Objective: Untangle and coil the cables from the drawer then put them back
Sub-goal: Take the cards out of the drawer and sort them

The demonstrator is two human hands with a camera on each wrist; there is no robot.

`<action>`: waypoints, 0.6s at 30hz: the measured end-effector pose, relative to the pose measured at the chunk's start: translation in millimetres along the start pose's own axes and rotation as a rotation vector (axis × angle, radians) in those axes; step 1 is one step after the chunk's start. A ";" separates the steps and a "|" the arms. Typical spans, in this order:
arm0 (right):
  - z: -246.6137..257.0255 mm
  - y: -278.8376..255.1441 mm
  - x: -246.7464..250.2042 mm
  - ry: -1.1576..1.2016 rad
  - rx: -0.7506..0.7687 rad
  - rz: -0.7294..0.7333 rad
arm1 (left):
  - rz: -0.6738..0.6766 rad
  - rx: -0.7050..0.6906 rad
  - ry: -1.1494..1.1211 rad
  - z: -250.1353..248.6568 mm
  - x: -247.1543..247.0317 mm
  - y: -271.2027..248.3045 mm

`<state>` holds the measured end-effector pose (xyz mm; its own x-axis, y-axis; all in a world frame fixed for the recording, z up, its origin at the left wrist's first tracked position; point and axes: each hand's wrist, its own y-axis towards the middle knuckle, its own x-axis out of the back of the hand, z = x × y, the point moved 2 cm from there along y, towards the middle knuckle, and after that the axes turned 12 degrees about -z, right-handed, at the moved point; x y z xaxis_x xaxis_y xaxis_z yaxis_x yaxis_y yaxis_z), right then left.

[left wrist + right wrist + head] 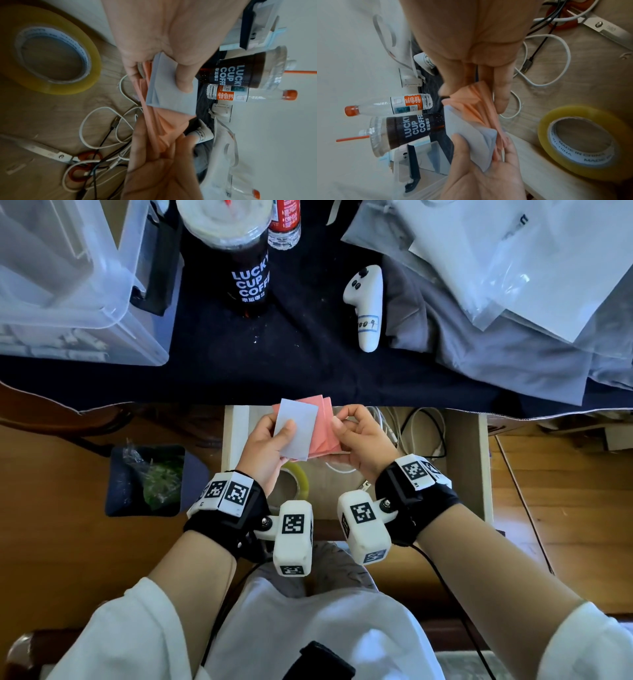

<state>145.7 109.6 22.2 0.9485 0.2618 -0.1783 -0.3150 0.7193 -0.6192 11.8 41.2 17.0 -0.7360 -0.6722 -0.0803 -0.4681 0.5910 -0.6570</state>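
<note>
White and black cables [424, 433] lie tangled on the floor of the open wooden drawer [466, 460]. The wrist views show them looped together [96, 112] [556, 60] beside red-handled scissors [51, 154]. Neither hand touches them. Above the drawer, both hands hold a small stack of paper. My left hand [270, 440] pinches the grey sheet [298, 426] on top, thumb pressed on its face [185, 83]. My right hand [356, 436] pinches the pink sheets [325, 422] beneath, which fan out and crease [474, 100].
A roll of yellowish tape [298, 477] sits in the drawer under my left wrist. On the dark-clothed table behind stand a coffee cup [239, 261], a bottle [284, 224], a white controller [366, 302], a clear bin [68, 285] and plastic bags [513, 268].
</note>
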 end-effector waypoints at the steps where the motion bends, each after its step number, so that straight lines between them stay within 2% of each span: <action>1: 0.0 0.4 0.9 -0.014 -0.017 -0.016 | 0.021 -0.001 0.014 0.3 -0.5 -1.3; 4: -1.1 2.6 3.0 -0.052 -0.064 -0.022 | 0.055 0.003 0.000 -1.0 -2.9 -6.6; 11: -0.5 -3.4 -0.7 -0.012 -0.038 0.082 | -0.058 -0.045 -0.031 0.1 -5.8 -9.8; 18: -4.5 -5.6 0.5 -0.070 0.009 0.107 | 0.010 -0.047 0.097 5.6 -8.7 -13.8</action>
<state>148.0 102.8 22.2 0.9048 0.3815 -0.1893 -0.4151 0.6904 -0.5926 27.4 36.4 22.6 -0.7836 -0.6211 -0.0123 -0.4811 0.6193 -0.6205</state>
